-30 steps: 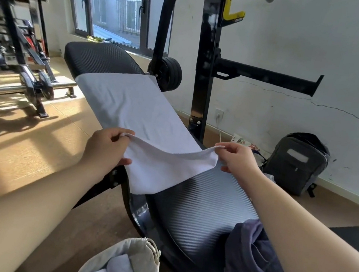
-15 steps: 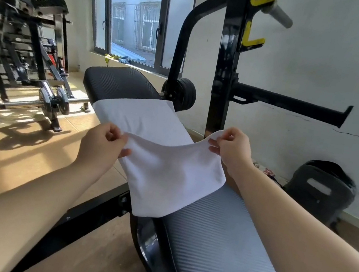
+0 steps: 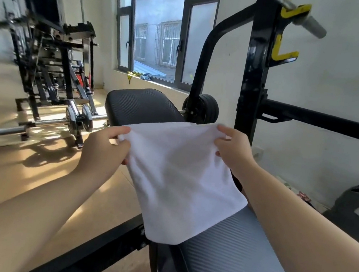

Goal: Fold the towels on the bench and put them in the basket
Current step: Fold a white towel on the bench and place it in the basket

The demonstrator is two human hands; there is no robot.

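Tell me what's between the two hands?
A white towel stretches between the left hand and right hand, each pinching a top corner, seen in the head view.

Both hands have carried the near edge of the thin white cloth towel (image 3: 178, 182) up and away along the black ribbed padded bench (image 3: 236, 262). The left hand (image 3: 103, 147) and right hand (image 3: 233, 151), each pinching a corner, now reach nearly to the towel's far edge. The lifted half drapes over the rest.

left hand (image 3: 103, 147): fingers curled, pinching | right hand (image 3: 233, 150): fingers curled, pinching | forearms extended forward
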